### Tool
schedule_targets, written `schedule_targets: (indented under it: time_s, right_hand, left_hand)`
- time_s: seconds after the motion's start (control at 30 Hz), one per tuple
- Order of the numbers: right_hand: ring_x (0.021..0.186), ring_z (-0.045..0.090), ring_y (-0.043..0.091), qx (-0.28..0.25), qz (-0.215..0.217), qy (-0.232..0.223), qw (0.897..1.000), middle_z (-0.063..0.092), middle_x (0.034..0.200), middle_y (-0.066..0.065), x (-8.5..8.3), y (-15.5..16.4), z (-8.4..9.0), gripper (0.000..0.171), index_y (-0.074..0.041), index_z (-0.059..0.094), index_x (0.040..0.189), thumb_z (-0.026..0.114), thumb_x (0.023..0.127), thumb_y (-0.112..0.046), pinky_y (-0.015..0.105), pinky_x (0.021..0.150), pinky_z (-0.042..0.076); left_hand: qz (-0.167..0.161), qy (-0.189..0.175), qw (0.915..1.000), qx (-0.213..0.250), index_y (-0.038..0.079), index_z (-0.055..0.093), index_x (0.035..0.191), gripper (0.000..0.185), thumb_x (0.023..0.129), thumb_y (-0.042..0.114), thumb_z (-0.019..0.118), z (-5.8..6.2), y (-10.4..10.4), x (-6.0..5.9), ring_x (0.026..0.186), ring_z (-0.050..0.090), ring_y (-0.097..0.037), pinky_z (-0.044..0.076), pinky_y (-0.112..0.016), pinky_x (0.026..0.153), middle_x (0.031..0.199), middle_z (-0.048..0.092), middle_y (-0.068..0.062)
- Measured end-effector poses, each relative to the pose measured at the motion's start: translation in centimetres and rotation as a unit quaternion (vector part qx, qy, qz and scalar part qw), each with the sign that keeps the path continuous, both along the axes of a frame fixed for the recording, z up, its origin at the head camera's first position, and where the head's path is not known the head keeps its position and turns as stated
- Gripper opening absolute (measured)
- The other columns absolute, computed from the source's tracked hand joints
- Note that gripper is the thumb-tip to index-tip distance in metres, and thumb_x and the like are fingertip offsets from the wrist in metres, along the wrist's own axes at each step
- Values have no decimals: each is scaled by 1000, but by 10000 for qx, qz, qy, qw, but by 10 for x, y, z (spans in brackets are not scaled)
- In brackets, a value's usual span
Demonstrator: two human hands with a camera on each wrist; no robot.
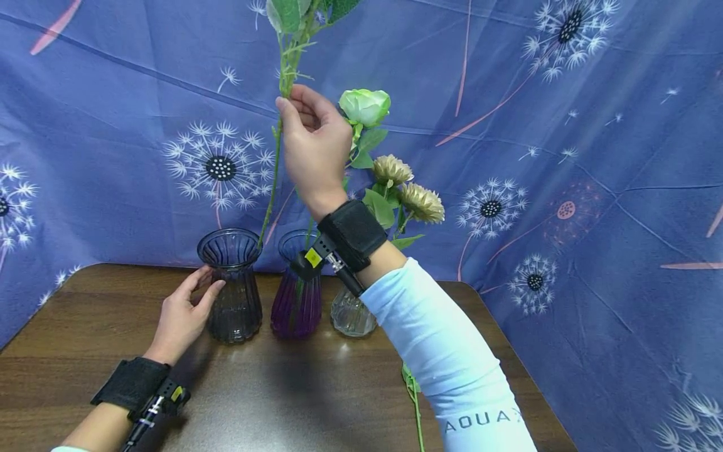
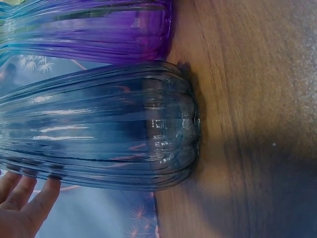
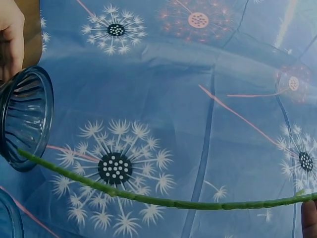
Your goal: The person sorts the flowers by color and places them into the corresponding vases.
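My right hand point(image 1: 319, 138) pinches the green stem point(image 1: 273, 182) of an artificial flower between thumb and fingers. Its leaves point(image 1: 290, 16) run out of the top of the head view, so the bloom is hidden. The lower tip of the stem reaches the rim of a smoky grey ribbed glass vase point(image 1: 234, 307), overlapping the mouth in the right wrist view. Low at the left, my left hand point(image 1: 183, 311) holds that vase's side, thumb in front and fingers behind. In the left wrist view the fingertips point(image 2: 53, 183) press on the ribbed glass.
To the right stand a purple glass vase point(image 1: 296, 307) and a clear glass vase point(image 1: 353, 314), partly behind my right arm. A pale green bloom point(image 1: 366, 107) and tan blooms point(image 1: 420, 202) rise above them. Another stem point(image 1: 417, 408) lies on the wooden table point(image 1: 254, 402). A blue patterned cloth point(image 1: 141, 125) hangs behind.
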State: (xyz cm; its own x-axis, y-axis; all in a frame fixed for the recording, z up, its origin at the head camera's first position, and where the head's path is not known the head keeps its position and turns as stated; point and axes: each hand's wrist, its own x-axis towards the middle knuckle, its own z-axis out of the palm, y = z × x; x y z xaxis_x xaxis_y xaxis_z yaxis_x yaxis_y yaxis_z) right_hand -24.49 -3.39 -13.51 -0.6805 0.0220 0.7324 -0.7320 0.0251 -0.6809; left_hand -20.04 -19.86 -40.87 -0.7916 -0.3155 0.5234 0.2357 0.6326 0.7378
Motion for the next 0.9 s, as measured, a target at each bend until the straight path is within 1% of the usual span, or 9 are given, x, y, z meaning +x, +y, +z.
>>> schedule_targets:
  time_s: [0.13,0.27,0.3,0.33,0.5,0.53,0.57,0.67,0.9]
  right_hand:
    - [84,62,20,119,-9,84,9999,66,101,17,1,-6,-3,25,5,62,113,61,89,-5,11,72,49]
    - [83,62,23,186,3,175,9997,66,99,20,-1,-11,-9,24,7,62,111,61,89,-3,10,71,49]
    - [83,62,24,192,8,185,9996,66,99,20,-1,-13,-11,24,7,62,111,61,89,-3,10,71,48]
    - [82,62,24,206,-7,183,9996,66,98,20,-2,-13,-13,24,7,63,110,61,88,-3,10,70,48]
    - [79,62,24,272,18,140,9995,67,95,20,-4,-17,-20,23,7,63,108,62,88,-3,9,67,47]
    - [79,62,24,302,24,129,9995,67,95,21,-5,-18,-22,22,7,63,108,62,88,-3,9,67,47]
    - [79,62,25,335,14,130,9994,67,95,21,-5,-19,-24,22,7,63,108,62,88,-3,9,66,47]
    - [80,63,25,447,-24,136,9989,67,95,21,-7,-21,-30,23,8,63,108,61,89,-4,8,67,47]
    - [80,63,24,666,-150,18,9977,68,94,18,-10,-24,-44,22,6,63,108,61,89,-6,8,67,46]
  left_hand:
    - [-20,-22,10000,18,-4,50,129,45,95,25,56,0,0,0,110,59,-40,48,-51,85,121,59,-27]
    - [0,-43,10000,29,-4,50,129,45,94,25,57,0,0,1,110,59,-41,49,-50,85,121,59,-27]
    - [6,-35,10000,15,-4,50,128,45,94,25,57,0,0,1,110,59,-41,49,-49,84,121,59,-27]
    - [25,-29,10000,4,-4,51,128,45,94,24,57,0,0,1,110,59,-40,52,-42,85,121,60,-27]
    - [52,-26,10000,-31,-4,51,128,45,94,24,58,-1,0,1,109,59,-39,52,-38,83,121,60,-26]
    - [49,-36,10000,-14,-4,51,128,45,94,25,58,-1,0,1,109,59,-39,52,-38,83,121,60,-26]
    - [34,-42,10000,-2,-4,51,129,45,94,25,57,-1,0,1,109,59,-39,49,-45,82,121,60,-26]
    - [3,-55,10000,40,-4,50,129,46,94,25,57,-1,-1,0,110,59,-39,49,-48,84,122,59,-26]
    - [-1,-16,10000,52,-4,50,129,45,94,24,57,-1,-1,-1,110,59,-39,50,-49,82,123,59,-25]
